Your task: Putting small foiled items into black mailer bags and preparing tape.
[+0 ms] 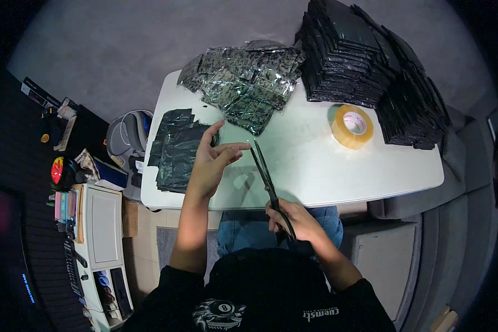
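Note:
My right hand (292,218) grips a pair of black-handled scissors (266,176) over the front edge of the white table (311,166). The blades point away from me and stand slightly apart at the tips. My left hand (216,159) has its fingers spread, and one fingertip reaches to the blade tips; whether they touch, I cannot tell. Nothing shows in that hand. Flat black plastic bags (174,153) lie just left of it, partly hidden by it. Farther back are camouflage-patterned packs (249,83) in shiny clear plastic.
A large roll of clear packing tape (338,128) lies at the right of the table. Behind it rise tall stacks of black plastic packages (344,62). A grey sofa (460,174) borders the right side; a white cabinet (103,224) stands at left, beyond a grey appliance (128,133).

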Motion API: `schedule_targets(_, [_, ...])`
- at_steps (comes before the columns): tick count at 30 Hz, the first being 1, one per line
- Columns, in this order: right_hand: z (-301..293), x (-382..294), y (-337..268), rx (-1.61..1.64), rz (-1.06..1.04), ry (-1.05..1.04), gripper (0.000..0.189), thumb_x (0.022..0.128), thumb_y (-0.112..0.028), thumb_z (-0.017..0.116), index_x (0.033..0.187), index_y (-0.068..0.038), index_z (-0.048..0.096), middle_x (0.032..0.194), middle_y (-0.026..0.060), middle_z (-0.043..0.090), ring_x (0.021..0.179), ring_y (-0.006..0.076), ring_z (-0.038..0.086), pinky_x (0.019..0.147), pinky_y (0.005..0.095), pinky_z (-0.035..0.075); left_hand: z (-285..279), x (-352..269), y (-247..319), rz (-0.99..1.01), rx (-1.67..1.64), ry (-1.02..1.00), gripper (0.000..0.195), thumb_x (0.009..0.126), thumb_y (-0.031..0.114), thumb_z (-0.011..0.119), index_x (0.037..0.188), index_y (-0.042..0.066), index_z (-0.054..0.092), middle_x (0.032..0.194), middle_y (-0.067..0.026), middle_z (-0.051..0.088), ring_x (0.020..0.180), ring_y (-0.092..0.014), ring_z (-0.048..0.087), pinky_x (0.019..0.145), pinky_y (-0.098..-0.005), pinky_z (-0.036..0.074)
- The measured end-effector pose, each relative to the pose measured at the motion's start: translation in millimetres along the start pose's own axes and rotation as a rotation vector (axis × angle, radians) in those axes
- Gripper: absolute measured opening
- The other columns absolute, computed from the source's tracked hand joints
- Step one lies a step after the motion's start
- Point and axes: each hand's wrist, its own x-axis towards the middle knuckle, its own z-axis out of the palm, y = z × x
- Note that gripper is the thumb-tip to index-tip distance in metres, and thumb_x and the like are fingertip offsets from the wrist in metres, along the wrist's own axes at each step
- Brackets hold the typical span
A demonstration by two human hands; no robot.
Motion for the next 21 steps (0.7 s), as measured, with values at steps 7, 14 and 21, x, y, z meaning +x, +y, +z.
schedule_targets(7, [-6, 8, -9, -0.038, 0.017, -0.026, 0.028, 0.112, -0.03, 0.057, 0.111, -0.002, 0.061, 0.077, 0.0069, 0.07, 0.069, 0.0128, 0.068, 0.062, 0.0286, 0.052, 1, 0, 0, 0.021, -0.012, 0.013, 0.074, 0.104, 0.011, 0.066, 0.165, 0.008, 0.024, 0.121, -0.0241, 0.076, 0.1, -0.019, 0.07, 0.101, -0.0388, 0.055])
schedule_targets(14, [2, 13, -4, 0.004, 0.013, -0.013, 0.037, 0.111, -0.038, 0.059, 0.11, -0.001, 0.064, 0.071, 0.0083, 0.071, 0.065, 0.0158, 0.069, 0.062, 0.0321, 0.055, 2, -2, 2, 0.014, -0.008, 0.01, 0.074, 0.105, 0.011, 0.064, 0.166, 0.008, 0.022, 0.122, -0.0248, 0.076, 0.103, -0.02, 0.071, 0.102, -0.0391, 0.055])
schedule_targets(21, [6, 14, 1, 0.031, -0.015, 0.007, 0.038, 0.112, -0.038, 0.057, 0.112, 0.0, 0.063, 0.072, 0.0085, 0.071, 0.064, 0.0166, 0.07, 0.061, 0.0329, 0.056, 1, -1, 2, 0.008, -0.01, -0.003, 0.073, 0.106, 0.007, 0.062, 0.166, 0.006, 0.019, 0.123, -0.0253, 0.075, 0.11, -0.02, 0.072, 0.104, -0.0359, 0.054])
